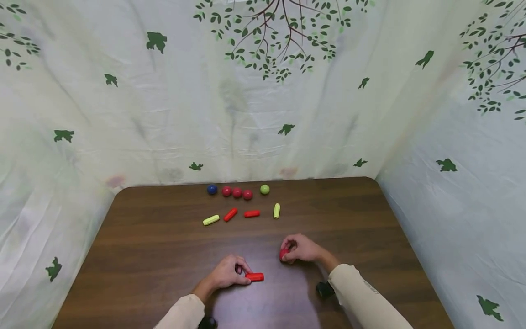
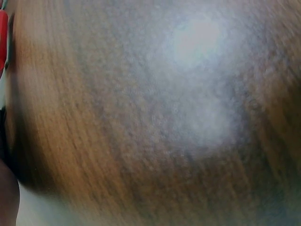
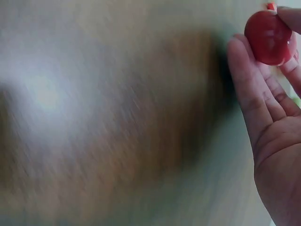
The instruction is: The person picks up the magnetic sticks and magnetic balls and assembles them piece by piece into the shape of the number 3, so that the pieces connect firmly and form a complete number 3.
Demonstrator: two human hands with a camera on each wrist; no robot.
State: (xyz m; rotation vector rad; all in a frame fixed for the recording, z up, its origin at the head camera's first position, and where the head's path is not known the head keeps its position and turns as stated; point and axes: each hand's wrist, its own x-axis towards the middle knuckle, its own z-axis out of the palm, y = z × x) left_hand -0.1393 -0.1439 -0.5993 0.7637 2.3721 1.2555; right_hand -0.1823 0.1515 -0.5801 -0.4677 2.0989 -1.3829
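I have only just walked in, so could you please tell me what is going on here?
A person's left hand pinches one end of a red cylinder, while the right hand grips a red ball. Farther back on the brown table lie two yellow cylinders and two more red cylinders; behind those are a blue ball, three more red balls and a green ball.

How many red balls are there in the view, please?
4. Between the blue ball and the green ball, three lie in a row: left ball, middle ball, right ball. The fourth ball is in the right hand.
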